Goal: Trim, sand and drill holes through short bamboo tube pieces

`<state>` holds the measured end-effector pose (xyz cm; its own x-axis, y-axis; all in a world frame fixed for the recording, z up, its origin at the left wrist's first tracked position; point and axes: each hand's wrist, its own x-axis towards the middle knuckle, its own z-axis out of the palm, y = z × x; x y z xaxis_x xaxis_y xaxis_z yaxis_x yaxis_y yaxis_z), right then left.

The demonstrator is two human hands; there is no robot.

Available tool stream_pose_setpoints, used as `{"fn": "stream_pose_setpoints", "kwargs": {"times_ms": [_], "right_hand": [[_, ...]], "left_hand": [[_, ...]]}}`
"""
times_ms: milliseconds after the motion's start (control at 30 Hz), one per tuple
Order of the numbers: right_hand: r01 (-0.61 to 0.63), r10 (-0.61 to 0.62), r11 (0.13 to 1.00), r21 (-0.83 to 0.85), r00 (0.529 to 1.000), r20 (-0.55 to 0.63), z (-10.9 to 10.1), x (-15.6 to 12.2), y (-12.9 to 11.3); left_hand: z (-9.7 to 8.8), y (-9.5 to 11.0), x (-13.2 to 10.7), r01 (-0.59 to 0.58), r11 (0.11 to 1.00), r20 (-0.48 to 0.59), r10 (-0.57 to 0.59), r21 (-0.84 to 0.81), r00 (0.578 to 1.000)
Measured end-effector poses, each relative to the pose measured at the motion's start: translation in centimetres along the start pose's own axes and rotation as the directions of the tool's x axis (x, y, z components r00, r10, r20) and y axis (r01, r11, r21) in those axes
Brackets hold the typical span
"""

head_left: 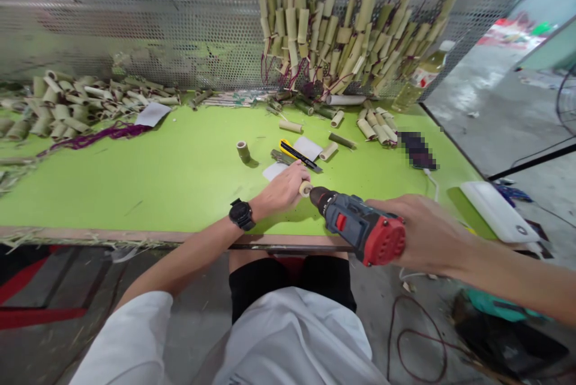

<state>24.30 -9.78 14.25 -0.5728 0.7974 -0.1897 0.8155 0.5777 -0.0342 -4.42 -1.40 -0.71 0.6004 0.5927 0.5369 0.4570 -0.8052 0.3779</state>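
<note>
My left hand (284, 188) grips a short bamboo tube (305, 188) low over the green table, its open end turned toward the drill. In my right hand (416, 229) is a cordless drill (360, 223), its chuck pointing left at the tube's end. Whether the bit is inside the tube I cannot tell. Just beyond my left hand lie a yellow and black utility knife (300, 155), a dark bamboo piece (282, 157) and white paper (308, 148). One bamboo tube (243, 152) stands upright to the left.
Bamboo tubes (58, 106) are heaped at the left, beside purple cord (105, 136). Strung bamboo bundles (342, 31) hang on the perforated metal panel. An oil bottle (423, 76), a phone (418, 150) and a white power bank (499, 211) are at the right.
</note>
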Motion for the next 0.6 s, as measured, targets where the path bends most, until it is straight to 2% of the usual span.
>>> {"fn": "stream_pose_setpoints", "kwargs": {"times_ms": [333, 467, 600], "right_hand": [[0.079, -0.079, 0.997, 0.010, 0.997, 0.005, 0.2, 1.0, 1.0], [0.127, -0.131, 0.989, -0.070, 0.990, -0.056, 1.0, 1.2, 1.5], [0.212, -0.238, 0.958, -0.191, 0.963, -0.124, 1.1, 1.3, 1.8]], "left_hand": [[-1.2, -0.1, 0.3, -0.046, 0.997, 0.072, 0.050, -0.054, 0.996], [-1.5, -0.1, 0.4, -0.039, 0.997, 0.099, 0.045, -0.064, 0.994], [-1.7, -0.3, 0.5, -0.051, 0.996, 0.142, 0.060, -0.067, 0.988]]}}
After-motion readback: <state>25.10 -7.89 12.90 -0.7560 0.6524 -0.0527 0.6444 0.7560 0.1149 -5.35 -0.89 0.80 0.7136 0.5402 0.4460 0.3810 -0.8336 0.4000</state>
